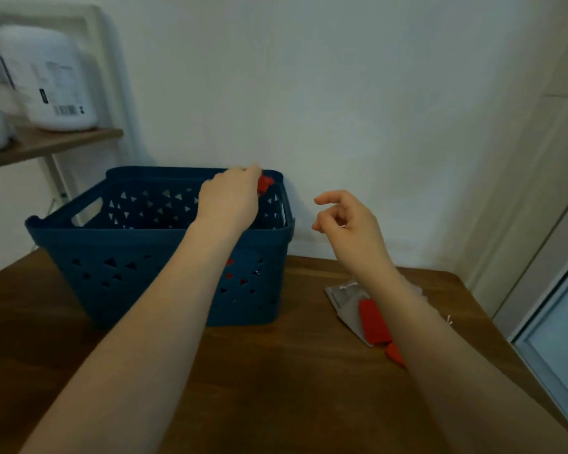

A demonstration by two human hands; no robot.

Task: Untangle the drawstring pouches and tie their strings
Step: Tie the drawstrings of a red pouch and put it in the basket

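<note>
Red pouch (265, 185): I hold it in my left hand (230, 199) above the far right corner of the basket (145, 257); only a small bunched bit of red cloth shows past my fingers.
Handling: I judge it light, soft and floppy, nothing to break. Best taken by the gathered neck where the string runs, so the cord ends hang free for tying.
Left hand: fingers curled round the red pouch, pinching it.
Right hand (348, 221): raised beside the basket, fingers loosely curled; a thin pale line at the fingertips may be a string, but I cannot tell.
More pouches (361, 314): grey and red ones lie flat on the counter (276, 388), partly under my right forearm, white cords showing.
Basket: blue, with triangle holes; red shows through its front holes.
</note>
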